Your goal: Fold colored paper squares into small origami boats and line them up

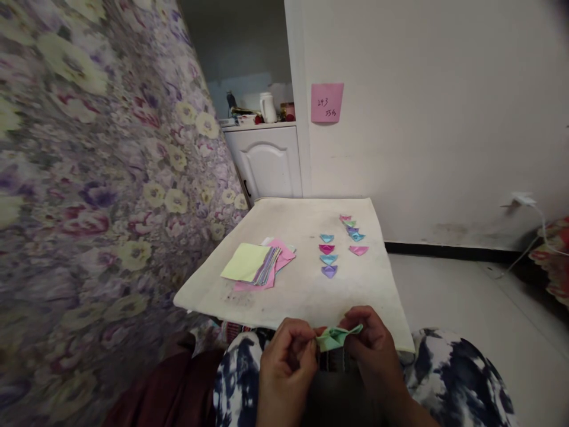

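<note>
Paper (329, 340), green and folded, is held at the table's near edge by both hands; whether it rests on the cloth cannot be determined. Left hand (288, 365): thumb and fingers closed on the left end of the paper. Right hand (371, 345): fingers closed on its right end, with the far corner projecting past the fingertips. The middle of the paper spans the gap between the hands.

Table (296, 302) carries a pale cover. Its near edge slants, running closer to the person at the right. Left column (329, 260), four small folded pieces, stands far of the hands, well inside the edges. Right column (354, 235), four overlapping pieces, lies near the right edge; a single pink piece (358, 251) sits just on its near side. Plain cover shows between the hands and both columns, and again between the left column and the paper stack (246, 262) at left. That stack has a yellow sheet uppermost and pink sheets jutting out.

Floral curtain (133, 178) borders the left side; a white wall (427, 130) stands beyond the far edge. Floor (427, 284) shows past the right edge.
</note>
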Tool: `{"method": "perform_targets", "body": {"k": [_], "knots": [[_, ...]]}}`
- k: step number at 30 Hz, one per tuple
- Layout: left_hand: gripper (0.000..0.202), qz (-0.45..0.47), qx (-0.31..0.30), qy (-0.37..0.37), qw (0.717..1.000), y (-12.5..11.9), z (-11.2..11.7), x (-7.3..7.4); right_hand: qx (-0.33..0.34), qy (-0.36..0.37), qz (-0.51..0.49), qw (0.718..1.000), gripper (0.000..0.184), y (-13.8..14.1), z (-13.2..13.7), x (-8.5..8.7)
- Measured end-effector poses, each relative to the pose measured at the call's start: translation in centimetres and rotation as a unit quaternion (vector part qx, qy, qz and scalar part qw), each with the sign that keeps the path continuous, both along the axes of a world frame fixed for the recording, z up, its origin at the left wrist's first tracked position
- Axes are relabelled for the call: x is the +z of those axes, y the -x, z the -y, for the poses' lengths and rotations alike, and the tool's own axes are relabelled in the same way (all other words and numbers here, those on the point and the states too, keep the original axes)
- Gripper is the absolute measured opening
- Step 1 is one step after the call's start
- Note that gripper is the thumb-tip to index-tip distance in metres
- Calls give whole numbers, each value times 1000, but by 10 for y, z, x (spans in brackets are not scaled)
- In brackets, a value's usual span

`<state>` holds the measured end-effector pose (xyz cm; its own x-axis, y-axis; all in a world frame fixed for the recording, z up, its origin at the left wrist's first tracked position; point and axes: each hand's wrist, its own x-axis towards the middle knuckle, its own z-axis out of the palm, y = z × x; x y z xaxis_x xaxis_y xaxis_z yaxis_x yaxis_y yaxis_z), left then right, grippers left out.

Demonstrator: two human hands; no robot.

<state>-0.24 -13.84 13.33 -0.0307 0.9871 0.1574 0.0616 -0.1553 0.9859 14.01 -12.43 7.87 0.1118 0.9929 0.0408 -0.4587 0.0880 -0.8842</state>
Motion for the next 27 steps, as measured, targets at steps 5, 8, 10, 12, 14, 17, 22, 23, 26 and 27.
{"method": "perform_targets", "body": {"k": [5, 8, 10, 12, 14, 17, 22, 23, 26, 27], "knots": [[10, 146, 4, 42, 988, -5, 2, -7, -13, 16, -21, 1000, 29, 2, -1, 4], [17, 182, -1, 60, 982, -7, 1, -3, -18, 6, 14, 1000, 27, 0, 0, 6], [23, 158, 2, 81, 984, -5, -1, 0, -28, -14, 57, 998, 24, -3, 1, 5], [25, 96, -13, 113, 989, -3, -4, 3, -27, -41, 96, 994, 23, -6, 2, 1], [24, 42, -46, 146, 987, 1, -6, 2, -19, -72, 122, 990, 25, -8, 2, -2], [21, 35, -92, 169, 981, 4, -8, -3, -12, -108, 149, 983, 27, -10, 3, -6], [14, 37, -111, 177, 977, 4, -9, -6, 0, -117, 171, 978, 27, -10, 2, -5], [12, 29, -108, 178, 978, 4, -8, -5, 3, -116, 174, 978, 26, -10, 2, -5], [10, -23, -83, 157, 984, 5, -8, -3, 20, -114, 177, 977, 25, -10, 0, -5], [12, -41, -75, 146, 986, 5, -8, -3, 27, -115, 176, 977, 23, -10, 0, -6]]}}
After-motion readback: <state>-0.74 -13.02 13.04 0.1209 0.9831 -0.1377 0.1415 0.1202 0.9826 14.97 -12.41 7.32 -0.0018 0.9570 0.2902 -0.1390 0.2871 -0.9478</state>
